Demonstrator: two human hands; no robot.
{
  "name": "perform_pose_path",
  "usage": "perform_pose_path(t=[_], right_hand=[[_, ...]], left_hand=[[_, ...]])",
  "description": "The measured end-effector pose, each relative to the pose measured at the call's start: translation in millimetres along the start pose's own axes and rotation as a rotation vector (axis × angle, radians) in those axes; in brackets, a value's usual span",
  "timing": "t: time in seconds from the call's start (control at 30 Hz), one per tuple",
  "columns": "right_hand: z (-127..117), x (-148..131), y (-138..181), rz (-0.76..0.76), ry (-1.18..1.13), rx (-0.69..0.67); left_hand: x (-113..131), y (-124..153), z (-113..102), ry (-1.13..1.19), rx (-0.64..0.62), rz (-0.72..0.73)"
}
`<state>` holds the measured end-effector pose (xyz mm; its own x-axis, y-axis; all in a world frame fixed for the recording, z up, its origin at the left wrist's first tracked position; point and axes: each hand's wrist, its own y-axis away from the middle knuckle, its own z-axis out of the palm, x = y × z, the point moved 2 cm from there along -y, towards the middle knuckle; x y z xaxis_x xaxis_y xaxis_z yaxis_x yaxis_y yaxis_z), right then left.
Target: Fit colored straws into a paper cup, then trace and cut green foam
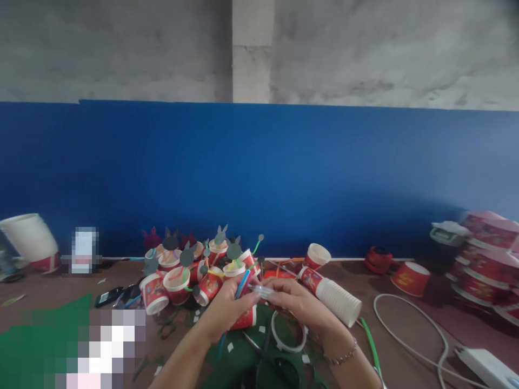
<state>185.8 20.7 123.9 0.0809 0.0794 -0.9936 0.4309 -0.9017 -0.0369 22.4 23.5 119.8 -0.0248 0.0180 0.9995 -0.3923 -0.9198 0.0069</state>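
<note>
My left hand is closed around thin blue and pink straw-like sticks, whose upper ends stick out past the fingers. A clear, shiny piece, perhaps tape or plastic, spans both hands' fingertips. My right hand pinches its right end. Beneath them a red paper cup is partly covered by my left hand. Nearer me lie a roll of clear tape and scissors on green paper. A stack of paper cups lies on its side beyond my right wrist.
Several red-and-white cups with animal-head cutouts crowd the table left of centre. A black phone-like object lies left of them. At right are a white cable, a power strip and stacked red tubs. A blue partition stands behind.
</note>
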Motion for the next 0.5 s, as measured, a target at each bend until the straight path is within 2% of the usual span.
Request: perform_pose_path(t=[0.27,0.5], right_hand=[[-2.4,4.6,-1.0,0.006,-0.026,-0.021],[0.2,-2.0,1.3,-0.015,0.034,-0.038]], left_hand=[[-5.2,-0.6,-3.1,0.101,-0.074,-0.085],[-2.5,-0.3,-1.9,0.152,-0.054,-0.123]])
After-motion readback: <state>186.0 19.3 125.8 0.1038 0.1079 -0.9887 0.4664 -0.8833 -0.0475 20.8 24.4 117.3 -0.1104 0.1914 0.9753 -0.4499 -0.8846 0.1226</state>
